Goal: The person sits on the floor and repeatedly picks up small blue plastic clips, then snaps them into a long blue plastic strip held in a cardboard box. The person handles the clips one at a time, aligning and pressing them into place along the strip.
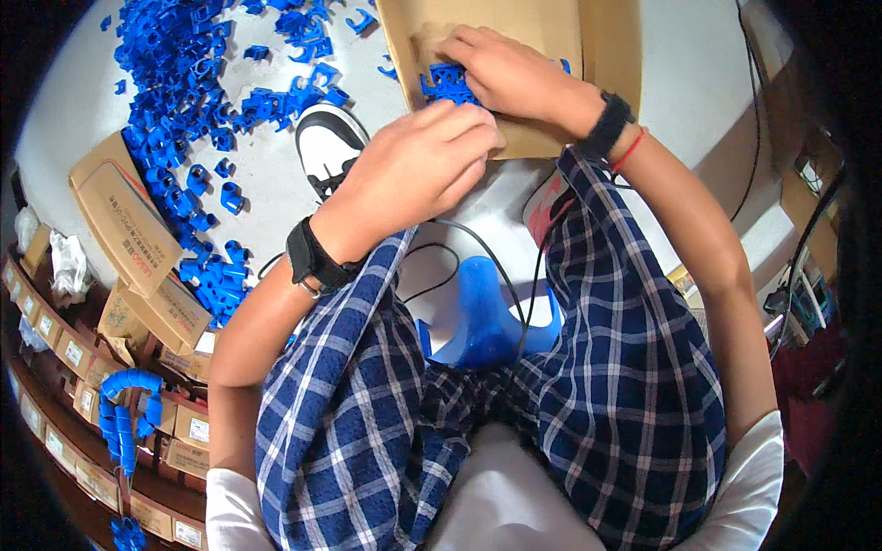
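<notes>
A cluster of blue plastic clips (447,83) is gripped by the curled fingers of the right hand (510,69) above a cardboard box (514,28). The left hand (413,170) is closed just beside it, touching the clips. More blue clips (184,101) are scattered on the white floor (266,184), beside a black-and-white shoe (329,142).

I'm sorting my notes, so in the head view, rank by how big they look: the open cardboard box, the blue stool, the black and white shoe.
1. open cardboard box, though the picture's top edge crops it.
2. blue stool, partly hidden by the legs.
3. black and white shoe.
</notes>
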The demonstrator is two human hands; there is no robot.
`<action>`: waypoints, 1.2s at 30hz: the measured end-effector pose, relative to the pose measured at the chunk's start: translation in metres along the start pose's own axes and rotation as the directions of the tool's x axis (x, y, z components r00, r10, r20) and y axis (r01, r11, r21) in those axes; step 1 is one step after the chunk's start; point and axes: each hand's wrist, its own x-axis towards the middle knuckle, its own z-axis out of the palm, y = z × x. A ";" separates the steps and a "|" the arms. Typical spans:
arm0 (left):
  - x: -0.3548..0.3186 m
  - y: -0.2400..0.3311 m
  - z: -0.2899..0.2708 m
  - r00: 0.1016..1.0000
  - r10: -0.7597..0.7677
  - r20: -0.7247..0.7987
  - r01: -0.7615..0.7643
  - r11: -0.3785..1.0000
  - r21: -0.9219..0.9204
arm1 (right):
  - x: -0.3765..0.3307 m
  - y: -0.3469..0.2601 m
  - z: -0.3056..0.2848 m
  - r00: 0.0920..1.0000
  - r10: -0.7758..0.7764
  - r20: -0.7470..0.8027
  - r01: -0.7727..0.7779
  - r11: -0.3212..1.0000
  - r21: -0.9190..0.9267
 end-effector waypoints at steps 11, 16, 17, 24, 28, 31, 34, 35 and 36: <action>-0.004 -0.150 -0.051 0.789 -0.397 -0.469 0.547 0.803 0.239 | -0.011 -0.003 -0.069 0.943 0.081 -0.322 -0.067 0.996 0.056; -0.009 -0.179 -0.041 0.840 -0.328 -0.433 0.492 0.797 0.351 | -0.012 -0.008 -0.072 0.946 0.077 -0.316 -0.075 0.997 0.020; -0.010 -0.179 -0.039 0.820 -0.366 -0.440 0.528 0.781 0.334 | -0.013 -0.010 -0.072 0.951 0.093 -0.294 -0.088 0.996 0.028; -0.012 -0.167 -0.029 0.758 -0.509 -0.408 0.635 0.717 0.286 | -0.014 -0.018 -0.070 0.957 0.058 -0.283 -0.058 0.998 0.009; -0.009 -0.163 -0.024 0.753 -0.504 -0.423 0.632 0.732 0.254 | -0.015 -0.019 -0.069 0.954 0.010 -0.300 -0.009 1.000 0.004; -0.007 -0.164 -0.024 0.749 -0.539 -0.386 0.645 0.726 0.237 | -0.017 -0.018 -0.068 0.962 0.018 -0.274 -0.012 1.000 0.025; -0.007 -0.167 -0.028 0.752 -0.538 -0.381 0.636 0.744 0.204 | -0.016 -0.016 -0.068 0.968 0.039 -0.247 -0.030 0.999 0.038; -0.008 -0.167 -0.029 0.759 -0.512 -0.402 0.622 0.753 0.215 | -0.015 -0.016 -0.068 0.966 0.034 -0.258 -0.024 0.999 0.040; -0.009 -0.167 -0.030 0.749 -0.528 -0.399 0.630 0.755 0.183 | -0.015 -0.016 -0.068 0.964 0.035 -0.262 -0.024 0.999 0.044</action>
